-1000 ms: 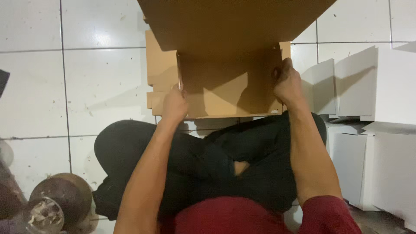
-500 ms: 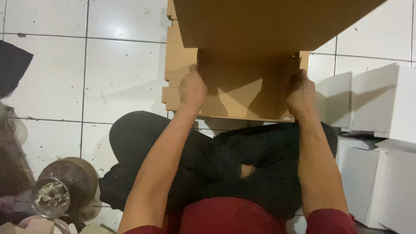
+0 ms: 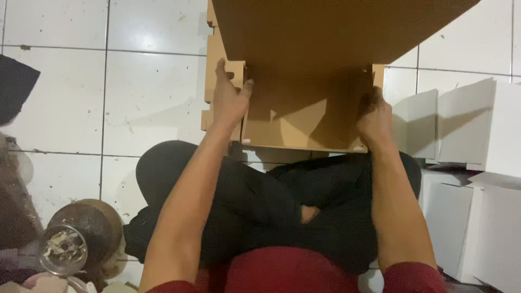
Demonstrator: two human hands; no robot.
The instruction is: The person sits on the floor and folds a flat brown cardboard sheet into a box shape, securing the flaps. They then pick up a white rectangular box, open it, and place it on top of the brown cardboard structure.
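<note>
A brown cardboard box [image 3: 309, 116] lies half-folded on the white tiled floor in front of my crossed legs, with its big lid flap [image 3: 336, 27] raised toward the camera. My left hand [image 3: 229, 96] presses on the box's left side wall, thumb inside and fingers on the outer flap. My right hand [image 3: 374, 122] grips the right side wall near the front corner, fingers curled over it.
Several white folded boxes [image 3: 477, 163] stand at the right, close to my right knee. A glass jar [image 3: 64, 249] and a round brown pot [image 3: 97, 228] sit at the lower left. A dark object [image 3: 13, 87] lies at the left edge.
My left hand has slid outward onto the box's left wall and flap. The right hand stays on the right wall. The view has shifted a little, with the box further right.
</note>
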